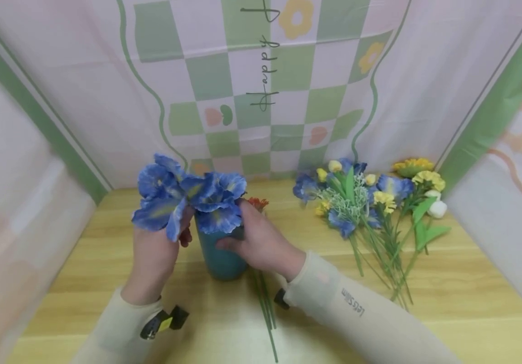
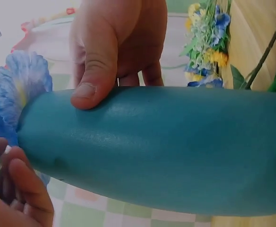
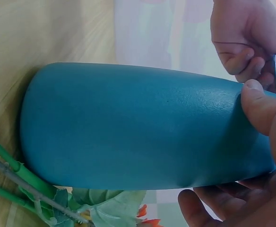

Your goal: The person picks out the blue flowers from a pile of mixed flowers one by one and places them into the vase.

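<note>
A teal vase [image 1: 223,260] stands on the table, and blue irises crowd its mouth. My right hand [image 1: 265,240] grips the vase near its rim; in the left wrist view its thumb [image 2: 93,85] presses the glossy side. Beside the rim, my left hand [image 1: 155,255] is partly covered by a large blue iris [image 1: 158,194]. Its curled fingers [image 3: 246,64] pinch a thin stem in the right wrist view. Another blue iris [image 1: 219,215] hangs over the vase's front rim. How deep the stems reach inside is hidden.
Red flowers [image 1: 258,203] lie just right of the vase, their long green stems [image 1: 265,303] running toward me. Farther right lies a pile of blue irises [image 1: 394,187], yellow blooms [image 1: 384,200] and white tulips [image 1: 437,209]. A checkered cloth [image 1: 251,76] hangs behind the table.
</note>
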